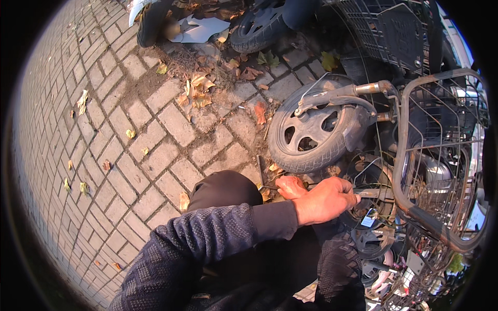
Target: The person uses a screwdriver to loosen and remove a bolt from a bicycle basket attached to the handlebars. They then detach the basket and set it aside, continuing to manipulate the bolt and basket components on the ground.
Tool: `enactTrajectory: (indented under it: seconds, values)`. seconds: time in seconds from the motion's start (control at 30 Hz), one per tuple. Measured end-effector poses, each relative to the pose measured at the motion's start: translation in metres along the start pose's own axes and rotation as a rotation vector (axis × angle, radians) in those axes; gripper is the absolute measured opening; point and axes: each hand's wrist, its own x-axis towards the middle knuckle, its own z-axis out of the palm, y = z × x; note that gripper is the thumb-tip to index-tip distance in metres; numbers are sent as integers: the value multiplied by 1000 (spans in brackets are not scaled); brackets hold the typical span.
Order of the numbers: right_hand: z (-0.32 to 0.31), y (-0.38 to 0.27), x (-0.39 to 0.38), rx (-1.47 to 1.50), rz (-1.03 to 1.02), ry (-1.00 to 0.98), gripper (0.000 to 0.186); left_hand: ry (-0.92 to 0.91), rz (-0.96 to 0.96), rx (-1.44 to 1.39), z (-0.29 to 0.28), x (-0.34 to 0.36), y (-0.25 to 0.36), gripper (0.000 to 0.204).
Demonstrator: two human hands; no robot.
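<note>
My left hand (328,200) reaches across from the lower left with its fingers curled together. Its fingertips are beside a grey metal arm (376,193) by a bicycle wheel; what they pinch, if anything, is hidden. Partly behind the left wrist, my right hand (290,187) shows only as a closed, reddish fist, and its grip is hidden. A thin dark bent rod (260,172) appears beside that fist, and I cannot tell whether the two touch. Just beyond both hands stands a dusty small wheel (309,129) with a spoked grey hub, held by a metal fork (347,93).
Parked two-wheelers with wire baskets (441,135) crowd the right side. A bent metal tube frame (402,155) juts close to the left hand. Another tyre (259,31) and a pale broken panel (199,29) lie at the far side. Dry leaves (199,88) dot the brick paving (140,171).
</note>
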Motion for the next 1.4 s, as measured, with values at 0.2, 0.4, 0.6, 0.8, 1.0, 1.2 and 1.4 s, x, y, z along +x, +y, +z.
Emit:
enactTrajectory:
  seconds: [0.2, 0.4, 0.6, 0.8, 1.0, 1.2, 1.4]
  values:
    - [9, 11, -29, 219, 32, 203, 18, -84, -110, -91, 47, 20, -22, 27]
    - [10, -11, -76, 514, 80, 509, 27, -199, -226, 108, 86, -14, -47, 23]
    - [-12, -16, -90, 205, -26, 480, 6, -284, -264, -101, 115, -66, -49, 24]
    - [49, -2, -93, -225, -66, 316, 11, -290, -486, -43, 139, -87, -54, 24]
    - [56, 10, -78, -710, 107, -56, 14, -187, -482, -18, 140, -73, -59, 20]
    - [96, 38, -71, -1789, 230, -226, 10, -221, -540, 24, 137, -61, -66, 20]
    - [198, 79, 4, -2998, 1028, -303, 18, -230, -509, 96, 130, -53, -65, 22]
